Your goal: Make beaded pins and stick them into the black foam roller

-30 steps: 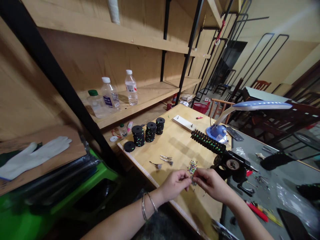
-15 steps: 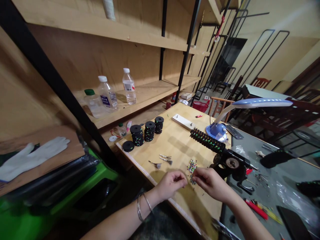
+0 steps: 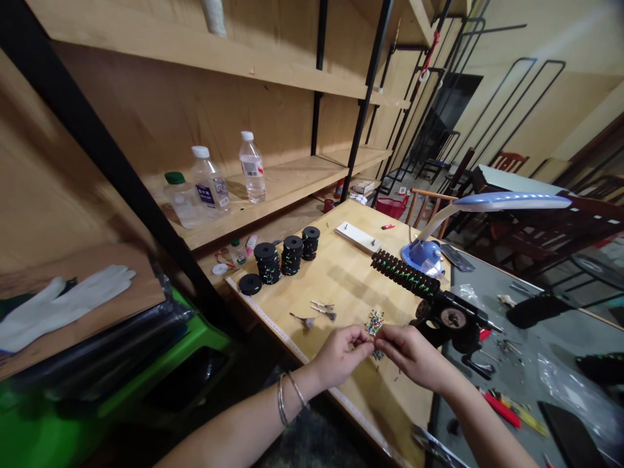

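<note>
Tabletop [image 3: 344,279] beneath both hands. Bead pile [image 3: 374,320] on it, just beyond where left hand [image 3: 344,354] and right hand [image 3: 407,354] meet. Brush-like pieces [image 3: 306,322] ahead and left of left hand; disc stacks [image 3: 291,257] farther that way. Spindle stand [image 3: 453,318] just beyond right hand, lamp [image 3: 507,203] behind it. Plastic bag [image 3: 575,390] to its right. Bottles [image 3: 210,185] on shelf [image 3: 297,179], well beyond left hand. Glove [image 3: 73,299] far left.

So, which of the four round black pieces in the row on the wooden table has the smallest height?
The leftmost one, the flat black disc; the other three, the black stacks, stand clearly taller.
</note>
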`<state>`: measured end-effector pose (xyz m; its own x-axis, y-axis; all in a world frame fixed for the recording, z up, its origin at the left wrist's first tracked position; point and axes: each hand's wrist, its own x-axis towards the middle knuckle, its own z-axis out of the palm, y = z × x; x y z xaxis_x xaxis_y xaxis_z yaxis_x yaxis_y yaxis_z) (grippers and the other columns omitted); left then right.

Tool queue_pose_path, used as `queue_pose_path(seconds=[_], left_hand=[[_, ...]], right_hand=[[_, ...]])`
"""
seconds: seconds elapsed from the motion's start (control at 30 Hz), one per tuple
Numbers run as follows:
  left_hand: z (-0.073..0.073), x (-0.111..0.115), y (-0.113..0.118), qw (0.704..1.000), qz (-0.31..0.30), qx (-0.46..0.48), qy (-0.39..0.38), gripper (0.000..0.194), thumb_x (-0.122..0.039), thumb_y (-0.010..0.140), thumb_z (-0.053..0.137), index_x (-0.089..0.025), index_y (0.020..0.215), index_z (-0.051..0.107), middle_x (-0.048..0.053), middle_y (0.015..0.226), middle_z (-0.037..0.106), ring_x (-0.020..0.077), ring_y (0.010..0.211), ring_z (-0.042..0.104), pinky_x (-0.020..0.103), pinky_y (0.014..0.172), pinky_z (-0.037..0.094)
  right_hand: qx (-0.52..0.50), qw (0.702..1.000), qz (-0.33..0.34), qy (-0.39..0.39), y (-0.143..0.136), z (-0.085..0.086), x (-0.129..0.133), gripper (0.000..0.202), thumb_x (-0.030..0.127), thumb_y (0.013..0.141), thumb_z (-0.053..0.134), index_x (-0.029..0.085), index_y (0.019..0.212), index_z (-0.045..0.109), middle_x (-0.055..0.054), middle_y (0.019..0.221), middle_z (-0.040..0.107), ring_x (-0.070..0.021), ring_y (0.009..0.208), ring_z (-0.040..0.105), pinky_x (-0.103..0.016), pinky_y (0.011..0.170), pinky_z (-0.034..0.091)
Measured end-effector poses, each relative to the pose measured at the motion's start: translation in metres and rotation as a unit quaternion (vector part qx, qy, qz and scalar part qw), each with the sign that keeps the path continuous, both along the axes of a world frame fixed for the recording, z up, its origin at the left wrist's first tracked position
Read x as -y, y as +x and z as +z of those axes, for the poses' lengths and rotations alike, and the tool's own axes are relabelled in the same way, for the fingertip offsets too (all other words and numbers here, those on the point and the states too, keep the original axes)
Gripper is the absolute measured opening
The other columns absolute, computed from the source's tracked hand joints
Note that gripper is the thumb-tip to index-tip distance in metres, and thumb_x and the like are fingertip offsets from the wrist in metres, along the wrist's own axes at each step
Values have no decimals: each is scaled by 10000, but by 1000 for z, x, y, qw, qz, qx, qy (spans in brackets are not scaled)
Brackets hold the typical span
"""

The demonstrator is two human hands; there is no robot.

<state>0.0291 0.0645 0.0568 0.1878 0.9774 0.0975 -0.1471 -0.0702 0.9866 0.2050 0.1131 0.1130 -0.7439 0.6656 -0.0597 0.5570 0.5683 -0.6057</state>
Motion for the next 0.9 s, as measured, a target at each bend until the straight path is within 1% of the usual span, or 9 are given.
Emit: queue_pose_path(seconds=[0.13, 0.3, 0.5, 0.6, 0.67, 0.7, 0.8, 0.9], left_hand=[[-4, 1, 1, 1000, -2, -1, -1, 162, -272, 812, 599, -138, 722, 598, 3, 686, 564, 136, 684, 517, 241, 666, 409], [-5, 2, -1, 1000, -7, 3, 12, 149, -252, 796, 605, -143, 698, 580, -10, 667, 542, 126, 668, 496, 230, 651, 395], [-7, 3, -4, 999, -9, 29, -38, 190, -271, 783, 604, -156, 649, 535, -41, 585, 464, 95, 556, 421, 214, 551, 343], [-8, 3, -2, 998, -10, 38, -41, 144, -275, 774, 629, -147, 741, 573, -31, 618, 504, 107, 590, 468, 219, 581, 373], [-7, 2, 0, 999, -6, 32, -32, 151, -274, 768, 652, -139, 812, 600, -16, 669, 544, 118, 638, 501, 228, 621, 396], [-7, 2, 1, 999, -3, 25, -26, 147, -273, 774, 650, -137, 810, 606, -9, 683, 555, 121, 651, 508, 231, 632, 402], [-4, 0, 3, 1000, 11, -3, -1, 145, -252, 804, 608, -137, 717, 605, 2, 672, 566, 125, 654, 512, 235, 634, 404], [-4, -1, 3, 1000, 10, -12, 2, 161, -249, 797, 603, -138, 681, 596, -5, 640, 548, 120, 625, 496, 227, 594, 390]], right_hand=[[-3, 1000, 6, -10, 0, 1, 1, 201, 257, 931, 433, 192, 804, 574, 10, 659, 565, -134, 596, 509, -231, 583, 379], [-3, 1000, 5, -6, -3, -1, 0, 135, 185, 860, 466, 195, 739, 525, 33, 612, 495, -117, 553, 447, -215, 534, 346], [-6, 1000, 4, 5, -2, -2, -1, 125, 173, 863, 456, 201, 756, 515, 40, 613, 485, -114, 550, 442, -214, 531, 336], [-3, 1000, 2, 5, -2, -2, -1, 131, 183, 865, 458, 199, 750, 518, 39, 602, 487, -115, 539, 446, -215, 525, 335], [-3, 1000, 3, 7, -2, -2, -1, 131, 192, 869, 459, 196, 755, 523, 34, 606, 497, -117, 545, 458, -216, 529, 342], [-2, 1000, 3, 9, -2, -2, 0, 130, 194, 870, 459, 194, 757, 525, 31, 610, 503, -118, 549, 464, -216, 533, 345], [3, 1000, 0, 11, -2, -2, 0, 127, 183, 859, 464, 193, 748, 526, 29, 610, 509, -117, 547, 464, -216, 532, 346], [7, 1000, -3, 12, -3, -2, 1, 121, 155, 834, 466, 194, 735, 524, 28, 605, 512, -116, 544, 462, -216, 531, 344]])
